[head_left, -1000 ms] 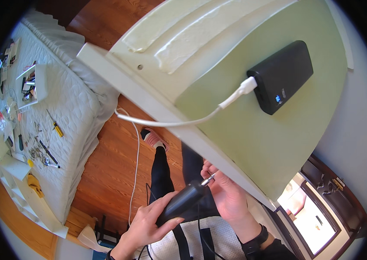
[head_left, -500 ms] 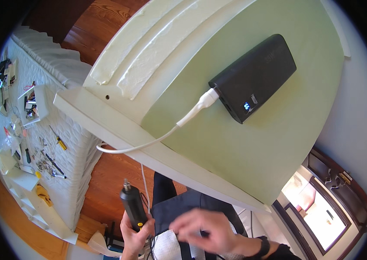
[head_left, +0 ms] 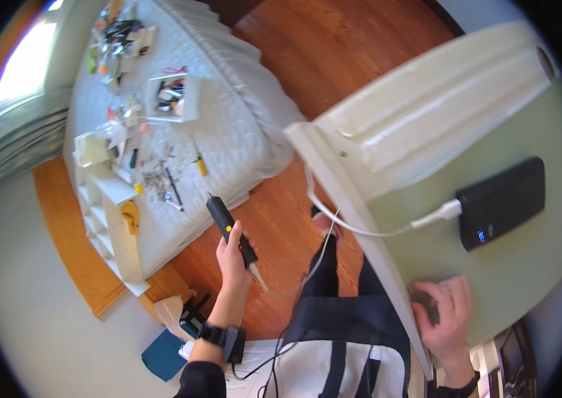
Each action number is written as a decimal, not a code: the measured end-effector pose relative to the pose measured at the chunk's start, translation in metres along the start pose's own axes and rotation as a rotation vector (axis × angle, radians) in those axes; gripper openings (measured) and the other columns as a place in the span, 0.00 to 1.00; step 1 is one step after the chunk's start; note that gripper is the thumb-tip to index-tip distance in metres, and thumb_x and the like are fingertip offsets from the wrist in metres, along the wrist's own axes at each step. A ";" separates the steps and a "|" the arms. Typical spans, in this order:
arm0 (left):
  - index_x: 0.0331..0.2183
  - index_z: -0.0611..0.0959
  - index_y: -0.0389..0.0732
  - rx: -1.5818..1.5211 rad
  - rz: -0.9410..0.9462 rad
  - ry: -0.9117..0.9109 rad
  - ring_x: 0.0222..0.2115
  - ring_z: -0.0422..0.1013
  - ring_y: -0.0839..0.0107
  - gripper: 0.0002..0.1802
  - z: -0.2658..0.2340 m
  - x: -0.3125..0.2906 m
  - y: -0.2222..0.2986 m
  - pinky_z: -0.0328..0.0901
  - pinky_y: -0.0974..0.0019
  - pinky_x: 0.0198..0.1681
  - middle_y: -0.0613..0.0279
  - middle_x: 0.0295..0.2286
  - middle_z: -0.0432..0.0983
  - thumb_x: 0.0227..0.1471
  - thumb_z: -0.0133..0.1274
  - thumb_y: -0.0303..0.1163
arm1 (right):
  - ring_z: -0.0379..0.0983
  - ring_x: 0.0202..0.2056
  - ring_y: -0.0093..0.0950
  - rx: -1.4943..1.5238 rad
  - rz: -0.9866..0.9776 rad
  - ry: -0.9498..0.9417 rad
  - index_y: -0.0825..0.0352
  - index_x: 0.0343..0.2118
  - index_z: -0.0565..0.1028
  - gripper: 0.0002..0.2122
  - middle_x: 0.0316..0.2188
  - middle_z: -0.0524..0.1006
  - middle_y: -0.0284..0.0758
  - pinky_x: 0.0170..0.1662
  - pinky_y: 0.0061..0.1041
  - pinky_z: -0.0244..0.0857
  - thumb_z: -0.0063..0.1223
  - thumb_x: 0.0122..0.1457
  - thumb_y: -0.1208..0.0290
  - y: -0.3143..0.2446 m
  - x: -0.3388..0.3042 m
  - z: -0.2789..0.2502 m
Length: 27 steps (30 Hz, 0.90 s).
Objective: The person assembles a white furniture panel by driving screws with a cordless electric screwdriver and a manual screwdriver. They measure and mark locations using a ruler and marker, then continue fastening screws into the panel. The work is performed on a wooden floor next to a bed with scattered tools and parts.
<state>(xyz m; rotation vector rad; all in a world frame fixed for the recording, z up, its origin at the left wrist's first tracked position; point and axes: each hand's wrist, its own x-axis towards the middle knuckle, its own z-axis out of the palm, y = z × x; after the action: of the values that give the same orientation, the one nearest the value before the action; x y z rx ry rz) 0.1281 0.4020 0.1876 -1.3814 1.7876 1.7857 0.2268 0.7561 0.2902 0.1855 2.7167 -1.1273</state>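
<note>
In my left hand (head_left: 233, 259) is a slim black handheld electric tool (head_left: 222, 219) with a yellow button and a metal tip, its tip pointing up and away toward the bed. A white cable (head_left: 314, 265) runs from the tool's lower end toward the pale cabinet-like piece. My right hand (head_left: 445, 312) is over the piece's green surface (head_left: 493, 278), close to its white edge (head_left: 360, 225), fingers loosely bent and apart with nothing in them. Farther up the green surface lies a black power bank (head_left: 503, 202) with a small lit display, a white plug (head_left: 437, 215) in its end.
Left of me, the white quilted bed (head_left: 228, 126) holds a white tray (head_left: 190, 99) of tools, a yellow-handled screwdriver (head_left: 201, 166), a yellow cloth (head_left: 130, 215) and several loose small parts. Wooden floor (head_left: 287, 219) shows between bed and cabinet piece. A teal box (head_left: 163, 355) stands lower left.
My view has swung left, showing more of the bed. The left hand has carried the tool up and forward, away from my lap. My right hand has moved from my lap to the green surface's edge.
</note>
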 end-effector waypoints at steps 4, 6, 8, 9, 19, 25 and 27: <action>0.29 0.72 0.41 0.222 0.236 0.154 0.14 0.67 0.73 0.13 -0.038 0.092 0.002 0.62 0.68 0.16 0.66 0.17 0.68 0.57 0.56 0.38 | 0.60 0.28 0.32 0.004 0.042 0.010 0.63 0.37 0.73 0.22 0.29 0.64 0.35 0.31 0.28 0.56 0.68 0.36 0.81 -0.004 0.005 -0.002; 0.28 0.72 0.40 0.405 0.334 0.186 0.13 0.66 0.73 0.14 -0.048 0.136 0.002 0.61 0.67 0.15 0.65 0.16 0.69 0.57 0.55 0.39 | 0.60 0.28 0.31 0.004 0.132 -0.007 0.63 0.37 0.72 0.21 0.30 0.64 0.36 0.31 0.28 0.55 0.67 0.36 0.81 -0.005 0.007 -0.001; 0.33 0.73 0.34 0.691 0.453 0.211 0.15 0.70 0.68 0.19 -0.050 0.175 0.004 0.63 0.63 0.17 0.58 0.18 0.72 0.53 0.58 0.41 | 0.57 0.29 0.30 0.028 0.223 -0.001 0.64 0.35 0.70 0.21 0.31 0.61 0.36 0.32 0.27 0.54 0.66 0.35 0.83 -0.009 0.006 0.001; 0.35 0.73 0.33 0.823 0.466 0.213 0.17 0.73 0.63 0.22 -0.048 0.192 0.003 0.65 0.60 0.20 0.54 0.19 0.73 0.52 0.60 0.42 | 0.56 0.29 0.29 0.001 0.278 -0.004 0.64 0.35 0.69 0.21 0.31 0.60 0.35 0.33 0.27 0.53 0.66 0.35 0.83 -0.010 0.007 0.003; 0.36 0.83 0.36 0.992 1.075 0.117 0.37 0.69 0.52 0.16 -0.022 0.290 0.031 0.65 0.57 0.42 0.49 0.36 0.72 0.56 0.54 0.40 | 0.52 0.31 0.26 0.011 0.519 0.002 0.64 0.34 0.66 0.20 0.31 0.58 0.31 0.45 0.21 0.51 0.59 0.37 0.86 -0.008 0.002 0.002; 0.38 0.83 0.38 1.200 0.841 0.579 0.38 0.71 0.51 0.14 -0.116 0.340 0.051 0.66 0.54 0.45 0.47 0.37 0.75 0.52 0.55 0.36 | 0.52 0.31 0.24 -0.037 0.503 0.027 0.65 0.35 0.66 0.16 0.28 0.57 0.28 0.62 0.28 0.41 0.59 0.42 0.77 0.017 -0.014 0.001; 0.38 0.82 0.36 1.326 0.676 0.606 0.41 0.72 0.49 0.16 -0.152 0.363 0.057 0.66 0.52 0.47 0.44 0.40 0.76 0.49 0.56 0.37 | 0.55 0.34 0.24 -0.034 0.540 0.035 0.67 0.39 0.66 0.19 0.31 0.60 0.30 0.65 0.30 0.39 0.60 0.44 0.75 0.026 -0.024 0.000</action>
<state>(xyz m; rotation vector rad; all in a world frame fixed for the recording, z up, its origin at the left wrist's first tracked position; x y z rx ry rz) -0.0360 0.1025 -0.0150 -0.7232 3.0152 -0.0874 0.2548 0.7734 0.2783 0.8750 2.4734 -0.9162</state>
